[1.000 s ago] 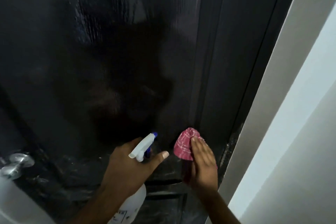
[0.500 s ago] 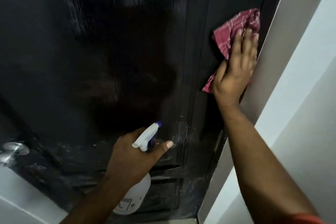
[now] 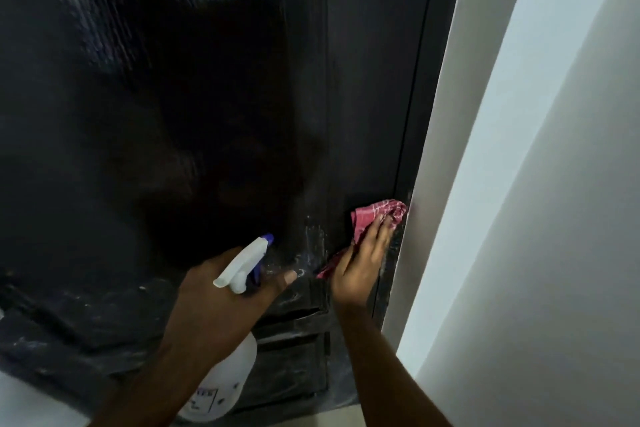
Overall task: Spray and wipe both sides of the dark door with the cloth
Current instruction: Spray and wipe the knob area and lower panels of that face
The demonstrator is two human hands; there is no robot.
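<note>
Pressing the red cloth point(image 3: 379, 215) flat against the dark door point(image 3: 374, 97) at lower right, the right hand point(image 3: 360, 267) wipes its edge. Left hand point(image 3: 221, 305) grips the spray bottle point(image 3: 239, 267), nozzle aimed doorward, ready for spraying.

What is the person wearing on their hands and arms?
Nothing that shows! The left hand and the right hand have no gloves, and no rings, watch or bracelet can be seen. No sleeve reaches into the picture either, so both arms look bare.

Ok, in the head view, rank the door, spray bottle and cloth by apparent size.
1. dark door, filling most of the frame.
2. spray bottle, partly hidden by the left hand.
3. cloth, mostly under the right hand.
</note>
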